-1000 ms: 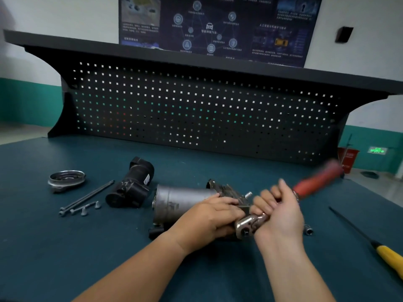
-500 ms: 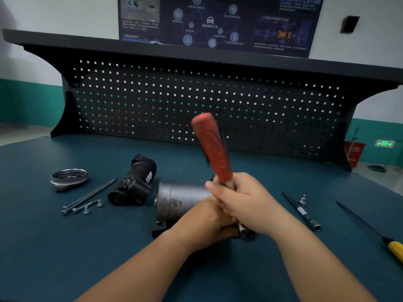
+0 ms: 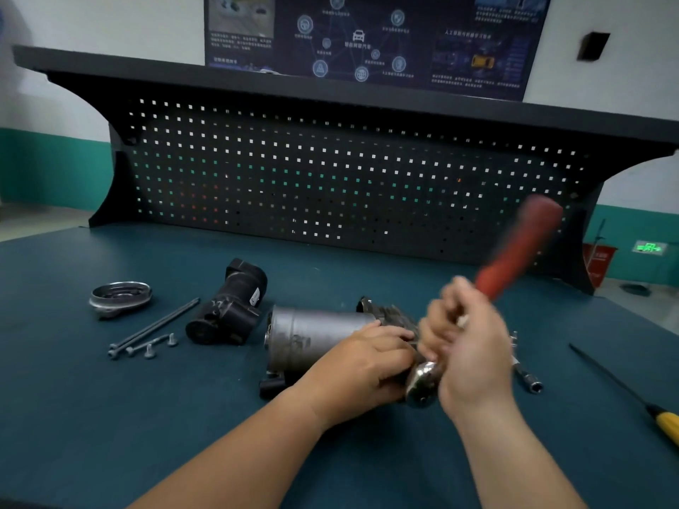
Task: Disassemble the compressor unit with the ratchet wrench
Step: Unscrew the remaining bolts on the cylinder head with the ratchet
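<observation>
The grey metal compressor unit point(image 3: 312, 337) lies on its side in the middle of the dark teal bench. My left hand point(image 3: 367, 365) grips its right end and holds it down. My right hand point(image 3: 468, 347) is closed around the ratchet wrench point(image 3: 514, 259), just below its red handle. The handle is blurred and points up to the right. The wrench's shiny head point(image 3: 422, 382) sits at the compressor's right end, between my two hands. The bolt under the head is hidden.
A black cylindrical part point(image 3: 229, 306), two long bolts point(image 3: 154, 326), small screws point(image 3: 150, 349) and a metal ring cover point(image 3: 120, 297) lie to the left. A socket extension point(image 3: 527, 376) and a yellow-handled screwdriver point(image 3: 624, 391) lie to the right. A black pegboard point(image 3: 330, 178) stands behind.
The red handle has swung from upright above the compressor over to the upper right, my right hand moving with it. My left hand has stayed on the compressor.
</observation>
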A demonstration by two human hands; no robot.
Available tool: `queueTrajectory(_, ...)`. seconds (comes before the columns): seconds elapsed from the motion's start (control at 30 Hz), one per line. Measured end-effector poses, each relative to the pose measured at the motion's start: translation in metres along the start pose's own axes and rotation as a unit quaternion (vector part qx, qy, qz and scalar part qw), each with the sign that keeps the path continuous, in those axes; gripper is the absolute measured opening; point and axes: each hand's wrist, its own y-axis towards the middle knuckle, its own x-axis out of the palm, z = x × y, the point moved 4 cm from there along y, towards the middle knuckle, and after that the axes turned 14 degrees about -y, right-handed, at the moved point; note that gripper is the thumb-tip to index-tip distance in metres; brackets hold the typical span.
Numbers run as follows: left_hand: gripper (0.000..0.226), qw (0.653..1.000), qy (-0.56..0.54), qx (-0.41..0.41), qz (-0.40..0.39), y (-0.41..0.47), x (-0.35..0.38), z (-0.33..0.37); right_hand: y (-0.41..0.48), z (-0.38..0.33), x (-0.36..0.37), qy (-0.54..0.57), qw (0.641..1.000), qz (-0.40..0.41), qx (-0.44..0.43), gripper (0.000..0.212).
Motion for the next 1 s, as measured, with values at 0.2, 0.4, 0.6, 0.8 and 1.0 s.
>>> queueTrajectory(0.2, 0.037, 0.989, 0.147, 0.0, 0.014, -0.002, -0.006, 0.015, -0.004, 0.0, 0.046, -0.558, 0.76, -0.24, -0.231, 0.02)
queueTrajectory(0.4, 0.014, 0.999, -0.011, -0.015, -0.048, 0.001, -0.002, 0.002, 0.001, -0.001, 0.006, -0.074, 0.997, -0.008, 0.002, 0.033)
queueTrajectory(0.6, 0.021, 0.999, -0.007, -0.026, -0.028, -0.002, 0.002, -0.004, -0.013, 0.014, -0.027, 0.215, 0.947, 0.215, 0.1, 0.036)
queueTrajectory(0.8, 0.013, 0.999, 0.013, 0.0, -0.038, -0.001, 0.008, 0.0, -0.011, 0.002, -0.003, 0.0, 0.994, 0.084, -0.068, 0.038)
queueTrajectory(1.0, 0.013, 0.999, -0.017, 0.03, -0.005, 0.0, 0.006, 0.002, -0.004, 0.001, 0.025, -0.327, 0.921, -0.153, -0.146, 0.031)
